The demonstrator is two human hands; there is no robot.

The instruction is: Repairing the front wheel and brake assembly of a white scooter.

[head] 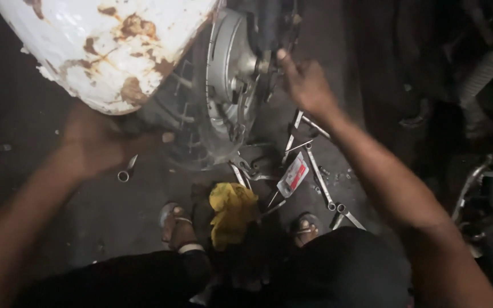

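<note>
A spoked wheel with a silver hub drum (226, 63) stands under a rusty white mudguard (109, 45). My left hand (101, 140) rests against the tyre just below the mudguard, its thumb stretched toward the spokes. A ring spanner (125, 171) pokes out under this hand; I cannot tell whether the hand grips it. My right hand (303, 82) reaches up to the axle area beside the hub, fingers against the dark parts there, with nothing visible in it.
Several spanners (318, 177) lie scattered on the dark floor below the wheel, beside a small white and red packet (293, 174). A yellow rag (232, 211) lies between my sandalled feet (178, 225). Dark machine parts fill the right side.
</note>
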